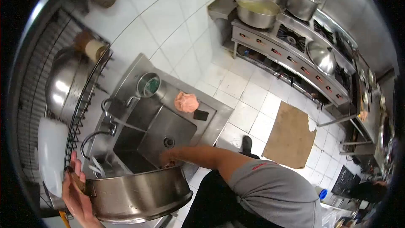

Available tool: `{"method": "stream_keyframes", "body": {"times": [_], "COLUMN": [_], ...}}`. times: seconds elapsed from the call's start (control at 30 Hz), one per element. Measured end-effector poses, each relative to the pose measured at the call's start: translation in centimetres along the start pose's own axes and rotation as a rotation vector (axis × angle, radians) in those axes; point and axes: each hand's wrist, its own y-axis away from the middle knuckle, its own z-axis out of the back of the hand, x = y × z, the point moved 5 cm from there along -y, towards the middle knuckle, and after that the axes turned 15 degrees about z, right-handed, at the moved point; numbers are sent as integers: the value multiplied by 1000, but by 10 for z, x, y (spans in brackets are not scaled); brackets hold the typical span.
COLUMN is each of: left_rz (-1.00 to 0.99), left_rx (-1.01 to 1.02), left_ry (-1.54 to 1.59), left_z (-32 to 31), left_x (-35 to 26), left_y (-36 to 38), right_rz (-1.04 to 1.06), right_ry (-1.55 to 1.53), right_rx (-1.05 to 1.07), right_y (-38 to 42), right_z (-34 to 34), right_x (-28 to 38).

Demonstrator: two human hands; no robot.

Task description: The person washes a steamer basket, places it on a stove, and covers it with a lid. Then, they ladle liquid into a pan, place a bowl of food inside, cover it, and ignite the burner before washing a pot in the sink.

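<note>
A large, wide stainless steel pot (139, 196) is tipped at the near side of the sink (179, 122), its outer wall and base towards me. My left hand (78, 190) is closed around its side handle (80, 184), with the fingertips pointing up. Over the sink basin, close to the pot's far rim, is my right hand (168, 158). Its fingers are mostly hidden and blurred, so I cannot make out whether they grip the rim. On the sink ledge lie a pink cloth (186, 102) and a dark scouring pad (201, 115).
Taps (110, 128) rise behind the basin, beside a metal container (148, 85) with something green inside. A wire rack (86, 101) holds a large metal bowl (63, 84). Flattened cardboard (291, 137) lies on the tiled floor. Across the room, a stove (291, 55) carries several pots.
</note>
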Motion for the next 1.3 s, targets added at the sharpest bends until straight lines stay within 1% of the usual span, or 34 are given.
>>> {"method": "stream_keyframes", "body": {"times": [0.07, 0.17, 0.2, 0.3, 0.33, 0.4, 0.43, 0.47, 0.53, 0.57, 0.6, 0.63, 0.67, 0.7, 0.73, 0.77, 0.8, 0.83, 0.87, 0.9, 0.93, 0.97, 1.0, 1.03, 1.07, 1.1, 1.13, 1.17, 1.2, 1.23, 1.27, 1.3], "left_rz": [15, 114, 117, 77, 88, 113, 71, 77, 141, 132, 142, 142, 145, 163, 161, 155, 167, 183, 191, 87, -3, 15, 88, 102, 194, 201, 230, 242, 164, 109, 108, 252], "left_rx": [10, 69, 80, -48, -24, 273, 254, 281, 368, 424, 457, 549, 642, 674, 755, 833, 851, 743, 627, 756, 566, 482, 515, 606, 602, 596, 458, 422, 440, 355, 355, 396], "left_ry": [-14, 179, 170, 126, 116, 206, 147, 141, 219, 168, 160, 168, 176, 166, 96, 26, 21, -19, -56, -377, -357, -323, -258, -265, -182, -152, -191, -203, -229, -257, -242, -239], "left_z": [-4, -33, -49, -92, -100, -125, -137, -153, -194, -219, -242, -265, -289, -312, -336, -358, -380, -396, -403, -370, -375, -381, -380, -383, -386, -391, -391, -388, -406, -421, -435, -450], "left_x": [-3, 2, 3, 8, 8, 7, 8, 11, 21, 26, 33, 39, 45, 51, 59, 66, 75, 88, 99, 105, 126, 146, 167, 188, 215, 241, 266, 299, 320, 337, 350, 368], "left_y": [3, 13, 18, 29, 30, 35, 37, 38, 34, 35, 35, 35, 36, 37, 40, 46, 52, 54, 53, 10, 2, -7, -26, -44, -65, -82, -101, -128, -131, -131, -133, -135], "right_rz": [-28, -59, -61, -63, -71, -86, -96, -105, -140, -159, -188, -237, -346, -397, -380, -355, -361, -412, -526, -643, -776, -932, -881, -1129, -1133, -1131, -1203, -1227, -1228, -1273, -1314, -1312], "right_ry": [59, 144, 170, 215, 216, 220, 228, 235, 252, 262, 265, 234, 22, -191, -165, 56, 315, 474, 541, 598, 531, 445, 607, 463, 559, 652, 563, 570, 583, 495, 405, 418], "right_rx": [89, 230, 264, 311, 298, 277, 265, 250, 216, 194, 150, 67, -196, -494, -626, -659, -674, -709, -755, -797, -869, -961, -1054, -1092, -1043, -993, -1086, -1221, -1212, -1297, -1381, -1369], "right_y": [11, 33, 42, 75, 92, 127, 145, 165, 214, 241, 273, 309, 368, 431, 478, 518, 560, 605, 653, 700, 748, 794, 836, 870, 900, 923, 940, 956, 969, 987, 1006, 1023], "right_z": [9, 26, 31, 47, 52, 60, 66, 73, 87, 95, 104, 116, 126, 139, 145, 155, 161, 162, 165, 168, 169, 172, 171, 181, 188, 193, 199, 202, 205, 208, 210, 209], "right_x": [9, 19, 22, 29, 27, 25, 26, 26, 25, 25, 26, 25, 35, 51, 49, 43, 37, 30, 20, 11, 3, 25, 13, 57, 63, 67, 104, 126, 129, 129, 127, 115]}}
